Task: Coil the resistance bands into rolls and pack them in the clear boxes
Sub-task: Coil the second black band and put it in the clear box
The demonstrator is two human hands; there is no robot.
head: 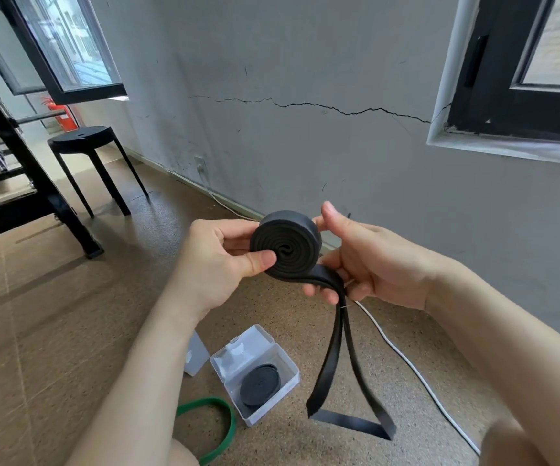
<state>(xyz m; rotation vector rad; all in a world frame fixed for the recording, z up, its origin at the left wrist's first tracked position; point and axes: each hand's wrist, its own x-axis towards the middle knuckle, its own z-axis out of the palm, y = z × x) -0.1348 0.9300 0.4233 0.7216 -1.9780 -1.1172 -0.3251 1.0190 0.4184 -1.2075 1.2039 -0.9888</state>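
Left hand [218, 260]: grips the black roll [285, 250], thumb pressed flat on the spiral face and fingers behind it, probably to stop the turns springing apart.
Right hand [372, 264]: fingers are curled round the strap just where it leaves the roll, thumb raised against the roll's rim; this looks like a guiding hold that feeds the strap in under tension.
Black roll: held in the air between both hands, mostly wound.
Loose tail [349, 398]: a doubled length hangs from the right hand and ends in a loop low over the floor, so some winding remains.
Green band [225, 428]: lies uncoiled on the floor, just beside the box.
Clear box [272, 408]: open below the hands, lid tipped back, with one coiled black band [260, 385] inside.
Second clear box [196, 354]: just beside the first, partly hidden by the left forearm.
White cable [423, 378]: runs along the floor.
Stool [83, 139]: well apart, near the wall.
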